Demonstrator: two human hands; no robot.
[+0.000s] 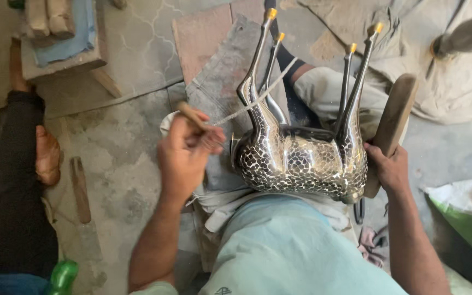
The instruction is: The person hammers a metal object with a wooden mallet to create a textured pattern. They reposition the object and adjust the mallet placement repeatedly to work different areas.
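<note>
Floor: grey concrete floor [121,158] with sheets of worn cloth [356,38] spread over the upper part.
Lap: light blue trousers [296,251] fill the lower middle, with a crumpled white rag [219,202] at the knee.
Neighbour: a person in black clothing sits at the left edge, their bare foot [47,155] resting on the floor.
Figure: a metal animal figure [301,158] lies upside down on the lap between both hands, its body covered in a dark and silver mosaic pattern, four slim legs with yellow tips pointing up.
Wooden piece: a flat rounded wooden block [391,125] stands upright against the figure's right end.
Left hand: the left hand [184,155] is closed around a small wooden handle [192,114], from which a pale cord [258,98] runs taut across a figure leg.
Right hand: the right hand [389,169] is clamped on the wooden block's lower end, touching the figure.
Bottle: a green bottle [63,276] stands at the lower left.
</note>
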